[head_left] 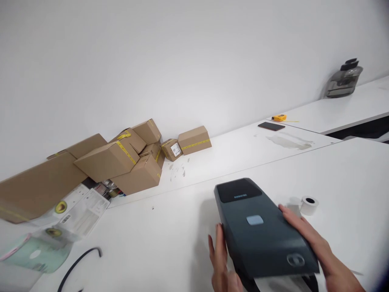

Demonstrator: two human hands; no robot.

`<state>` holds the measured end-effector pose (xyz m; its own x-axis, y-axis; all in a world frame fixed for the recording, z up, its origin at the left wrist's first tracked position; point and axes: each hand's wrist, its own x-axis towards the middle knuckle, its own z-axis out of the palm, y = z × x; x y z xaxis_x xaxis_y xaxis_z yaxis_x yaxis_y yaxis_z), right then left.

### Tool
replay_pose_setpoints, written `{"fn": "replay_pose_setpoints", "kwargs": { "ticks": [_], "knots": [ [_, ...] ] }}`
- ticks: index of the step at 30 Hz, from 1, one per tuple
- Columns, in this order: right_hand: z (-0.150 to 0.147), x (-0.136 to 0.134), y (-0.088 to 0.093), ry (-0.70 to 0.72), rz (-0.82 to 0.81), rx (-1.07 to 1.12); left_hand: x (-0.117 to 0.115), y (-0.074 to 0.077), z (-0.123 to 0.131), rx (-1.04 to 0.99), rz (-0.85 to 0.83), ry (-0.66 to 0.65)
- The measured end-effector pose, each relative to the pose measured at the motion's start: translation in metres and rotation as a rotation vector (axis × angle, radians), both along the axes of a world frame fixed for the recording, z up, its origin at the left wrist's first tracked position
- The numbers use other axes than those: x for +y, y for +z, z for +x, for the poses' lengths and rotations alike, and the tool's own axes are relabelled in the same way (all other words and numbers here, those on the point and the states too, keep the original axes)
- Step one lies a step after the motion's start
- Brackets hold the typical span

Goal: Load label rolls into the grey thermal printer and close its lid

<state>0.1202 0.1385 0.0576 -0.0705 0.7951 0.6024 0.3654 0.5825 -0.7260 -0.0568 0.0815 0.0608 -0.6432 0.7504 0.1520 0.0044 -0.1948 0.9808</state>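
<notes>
A dark grey label printer (pixel 264 227) with a black panel, a pale blue square and an oval mark is held tilted above the white table. My left hand (pixel 223 263) presses against its left side, fingers pointing up. Along the right edge lies my right hand (pixel 322 247), its fingertips on the casing. Both hands grip the printer between them. Something whitish shows under its near edge, too blurred to name. Just beyond my right fingers stands a white paper roll (pixel 309 205) with a dark core.
Brown cardboard boxes (pixel 106 160) are piled at the left. Nearby lie printed plastic bags (pixel 82 211), a green pouch (pixel 45 253) and a black cable (pixel 75 263). Farther back are a phone (pixel 271 126), a yellow tape measure (pixel 279 117) and a grey bottle (pixel 343 81).
</notes>
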Motion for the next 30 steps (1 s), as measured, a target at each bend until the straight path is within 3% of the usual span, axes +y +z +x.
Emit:
{"fn": "replay_pose_setpoints", "kwargs": {
  "ticks": [1,4,7,11,14,18,22,24,26,28,30],
  "knots": [
    [0.000,0.009,0.018,0.022,0.010,-0.033,0.008,0.011,-0.004,-0.018,0.066,0.008],
    [-0.005,0.051,0.070,0.140,0.285,-0.161,0.037,0.042,-0.018,-0.006,0.154,-0.002],
    [-0.020,0.101,0.108,0.148,0.432,-0.139,0.071,0.056,-0.034,0.083,0.121,0.058],
    [-0.043,0.150,0.143,0.104,0.291,-0.110,0.102,0.036,-0.043,0.138,-0.038,-0.014],
    [-0.055,0.172,0.161,0.074,0.130,-0.161,0.106,0.015,-0.041,0.089,-0.117,-0.128],
    [-0.068,0.198,0.172,0.048,0.046,-0.225,0.097,0.009,-0.038,0.038,-0.122,-0.323],
    [-0.074,0.206,0.173,-0.006,0.048,-0.234,0.094,0.015,-0.039,0.057,-0.117,-0.352],
    [-0.070,0.194,0.170,-0.051,0.204,-0.201,0.095,0.016,-0.041,0.094,-0.132,-0.360],
    [-0.062,0.173,0.163,-0.060,0.500,-0.160,0.097,0.014,-0.042,0.137,-0.147,-0.369],
    [-0.051,0.149,0.150,0.060,0.735,-0.209,0.098,0.012,-0.042,0.175,-0.149,-0.363],
    [-0.043,0.131,0.132,0.258,0.681,-0.408,0.099,0.010,-0.042,0.204,-0.140,-0.357]
  ]
}}
